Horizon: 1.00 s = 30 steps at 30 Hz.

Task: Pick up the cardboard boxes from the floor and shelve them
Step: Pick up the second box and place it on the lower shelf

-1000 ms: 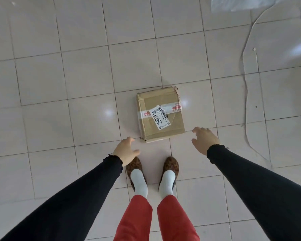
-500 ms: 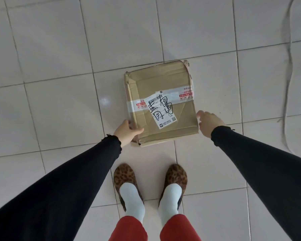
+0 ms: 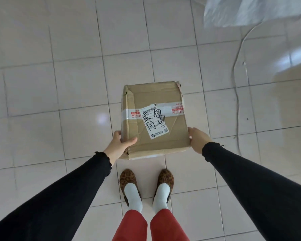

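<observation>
Cardboard box (image 3: 155,117) btwn both hands' grip

You had one cardboard box (image 3: 156,119): brown, creased, sealed by a white tape band, a white label with black handwriting on top, gripped at both near corners above the tiles.

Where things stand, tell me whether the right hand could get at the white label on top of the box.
Probably yes. The right hand grips the cardboard box at its right edge, and nothing covers the white label; but letting go leaves only the left hand holding.
</observation>
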Each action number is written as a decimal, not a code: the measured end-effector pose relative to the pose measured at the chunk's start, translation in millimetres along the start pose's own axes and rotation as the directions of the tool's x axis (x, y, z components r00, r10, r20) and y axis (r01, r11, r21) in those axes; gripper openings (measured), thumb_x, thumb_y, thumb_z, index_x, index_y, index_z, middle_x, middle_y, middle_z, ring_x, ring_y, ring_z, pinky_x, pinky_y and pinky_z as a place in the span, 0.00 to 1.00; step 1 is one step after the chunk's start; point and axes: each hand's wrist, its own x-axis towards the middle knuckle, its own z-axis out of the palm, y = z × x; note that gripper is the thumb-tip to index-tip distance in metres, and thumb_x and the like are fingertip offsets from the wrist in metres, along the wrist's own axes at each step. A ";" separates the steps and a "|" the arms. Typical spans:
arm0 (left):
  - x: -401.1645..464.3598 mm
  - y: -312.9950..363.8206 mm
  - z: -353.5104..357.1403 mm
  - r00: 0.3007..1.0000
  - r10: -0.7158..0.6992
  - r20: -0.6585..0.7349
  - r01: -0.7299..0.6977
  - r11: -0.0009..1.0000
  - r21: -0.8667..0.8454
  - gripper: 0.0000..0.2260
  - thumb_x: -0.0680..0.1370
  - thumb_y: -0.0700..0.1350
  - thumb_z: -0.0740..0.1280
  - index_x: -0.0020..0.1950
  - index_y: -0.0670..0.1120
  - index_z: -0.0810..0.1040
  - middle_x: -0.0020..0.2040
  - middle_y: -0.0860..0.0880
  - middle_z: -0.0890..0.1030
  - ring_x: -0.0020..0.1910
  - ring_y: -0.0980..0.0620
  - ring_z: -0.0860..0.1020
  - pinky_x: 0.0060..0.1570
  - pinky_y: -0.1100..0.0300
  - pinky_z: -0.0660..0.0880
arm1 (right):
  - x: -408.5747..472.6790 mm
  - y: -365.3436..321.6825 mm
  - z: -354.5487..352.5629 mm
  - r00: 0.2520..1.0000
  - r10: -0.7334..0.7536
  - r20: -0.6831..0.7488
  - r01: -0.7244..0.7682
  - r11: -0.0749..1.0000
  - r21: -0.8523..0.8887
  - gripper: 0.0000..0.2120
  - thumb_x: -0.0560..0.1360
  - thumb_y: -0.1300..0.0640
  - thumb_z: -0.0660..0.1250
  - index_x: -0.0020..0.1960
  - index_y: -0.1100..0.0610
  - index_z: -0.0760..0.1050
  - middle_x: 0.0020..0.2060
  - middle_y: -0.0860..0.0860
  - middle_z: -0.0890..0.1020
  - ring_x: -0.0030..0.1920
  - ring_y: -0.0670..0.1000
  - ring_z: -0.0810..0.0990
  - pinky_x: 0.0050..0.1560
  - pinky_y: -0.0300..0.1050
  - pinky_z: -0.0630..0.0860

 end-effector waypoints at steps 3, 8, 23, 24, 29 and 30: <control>-77.5 62.1 -30.1 0.996 0.083 -0.027 -0.085 0.995 -0.054 0.33 0.74 0.57 0.75 0.73 0.51 0.64 0.63 0.47 0.79 0.59 0.47 0.81 0.45 0.53 0.79 | -60.9 -45.5 -69.0 0.998 -0.030 -0.058 0.027 0.999 -0.039 0.15 0.76 0.63 0.55 0.60 0.55 0.73 0.57 0.53 0.77 0.52 0.59 0.79 0.55 0.54 0.78; -244.5 193.7 -96.3 0.945 0.315 -0.090 -0.321 0.944 -0.074 0.30 0.75 0.58 0.75 0.70 0.52 0.65 0.61 0.47 0.81 0.56 0.46 0.83 0.39 0.52 0.80 | -181.6 -137.2 -219.8 0.964 -0.132 -0.232 0.125 0.991 -0.042 0.14 0.75 0.61 0.58 0.59 0.53 0.75 0.54 0.52 0.79 0.51 0.58 0.81 0.54 0.55 0.80; -518.1 458.1 -217.1 0.611 0.753 -0.245 -0.791 0.568 -0.227 0.31 0.63 0.63 0.78 0.61 0.59 0.71 0.64 0.50 0.81 0.65 0.44 0.78 0.65 0.36 0.75 | -426.4 -328.2 -536.9 0.557 -0.447 -0.700 0.329 0.893 -0.308 0.15 0.77 0.61 0.60 0.62 0.54 0.74 0.56 0.53 0.82 0.53 0.58 0.81 0.53 0.54 0.79; -519.7 471.7 -219.4 0.601 0.760 -0.247 -0.798 0.558 -0.227 0.30 0.64 0.63 0.78 0.62 0.59 0.71 0.64 0.50 0.80 0.65 0.44 0.78 0.67 0.36 0.73 | -425.9 -331.8 -549.0 0.539 -0.459 -0.706 0.328 0.887 -0.326 0.15 0.77 0.61 0.60 0.62 0.54 0.74 0.56 0.53 0.82 0.53 0.57 0.81 0.52 0.53 0.79; -505.4 539.7 -226.6 0.584 0.776 -0.239 -0.809 0.535 -0.243 0.32 0.60 0.65 0.81 0.59 0.60 0.72 0.65 0.49 0.81 0.67 0.44 0.77 0.70 0.36 0.70 | -402.5 -337.8 -607.7 0.478 -0.479 -0.736 0.309 0.876 -0.370 0.14 0.77 0.59 0.60 0.61 0.53 0.74 0.57 0.52 0.80 0.53 0.57 0.80 0.48 0.49 0.76; -501.2 552.5 -228.1 0.589 0.772 -0.239 -0.806 0.538 -0.249 0.35 0.58 0.66 0.82 0.59 0.60 0.72 0.65 0.48 0.81 0.67 0.44 0.77 0.70 0.37 0.70 | -394.8 -338.7 -618.5 0.480 -0.477 -0.736 0.307 0.878 -0.368 0.13 0.77 0.58 0.60 0.61 0.53 0.74 0.57 0.52 0.80 0.53 0.56 0.80 0.48 0.49 0.76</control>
